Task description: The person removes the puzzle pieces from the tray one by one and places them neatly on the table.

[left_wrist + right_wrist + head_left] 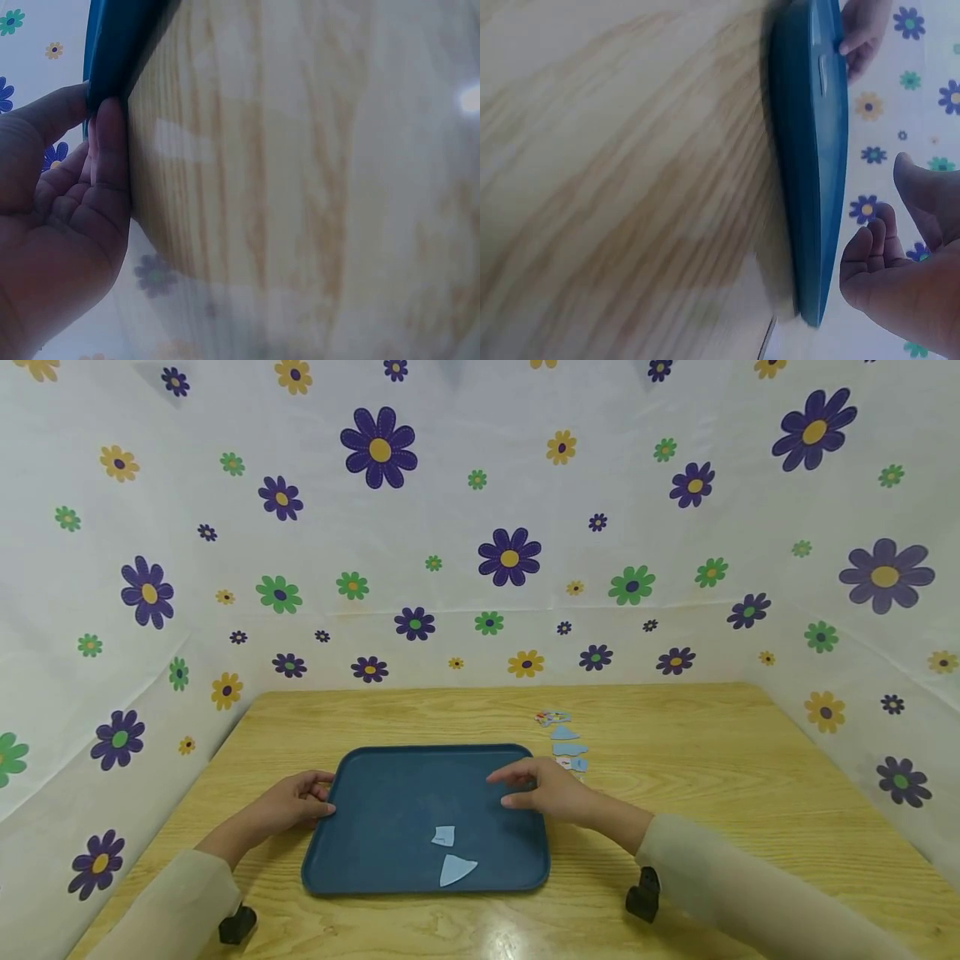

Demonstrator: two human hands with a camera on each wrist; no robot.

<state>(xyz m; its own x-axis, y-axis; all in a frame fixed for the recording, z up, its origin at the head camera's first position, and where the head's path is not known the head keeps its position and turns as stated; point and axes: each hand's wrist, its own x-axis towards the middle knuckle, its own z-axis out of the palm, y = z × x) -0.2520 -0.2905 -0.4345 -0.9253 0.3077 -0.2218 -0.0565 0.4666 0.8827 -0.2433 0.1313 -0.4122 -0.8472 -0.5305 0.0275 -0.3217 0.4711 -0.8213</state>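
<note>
A dark blue tray (390,810) lies on the wooden table. My left hand (296,802) grips its left rim; in the left wrist view the left hand (75,180) has its thumb and fingers at the tray edge (109,56). My right hand (551,789) hovers over the tray's right side, thumb and fingers apart, holding nothing. In the right wrist view, the right hand (907,262) is apart from the tray (795,150). Two light blue paper-like pieces lie in the tray: a small four-sided piece (444,836) and a larger triangular piece (456,870).
Right of the tray's far corner, more pieces lie in a column: a multicoloured piece (553,717), a light blue triangular piece (565,733), a long blue piece (570,749) and a printed piece (576,764) partly behind my right hand. A flower-patterned curtain (450,527) surrounds the wooden table (675,735).
</note>
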